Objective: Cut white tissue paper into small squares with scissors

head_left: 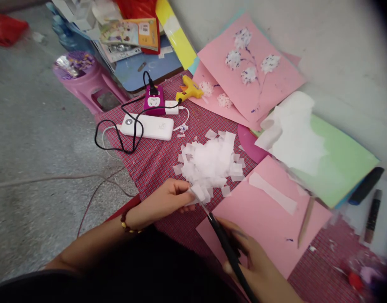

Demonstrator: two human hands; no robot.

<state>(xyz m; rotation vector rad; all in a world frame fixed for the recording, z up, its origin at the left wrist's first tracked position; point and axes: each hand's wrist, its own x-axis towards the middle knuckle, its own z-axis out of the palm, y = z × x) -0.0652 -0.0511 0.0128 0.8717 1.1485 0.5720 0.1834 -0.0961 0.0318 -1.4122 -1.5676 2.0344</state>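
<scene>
Black scissors point(224, 240), within right grip point(248, 256), paper point(209, 162) beyond

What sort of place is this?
Looks like a craft workspace, possibly at home: a pile of cut white paper pieces on a checked cloth, a yellow glue gun, and a pink sheet with white flower shapes.

No lettering is reading clearly.
A power bank point(152, 129) is bearing a round mark point(128, 122) and faint print point(162, 126); an orange booklet point(130, 33) is carrying a blurred label point(144, 28).
</scene>
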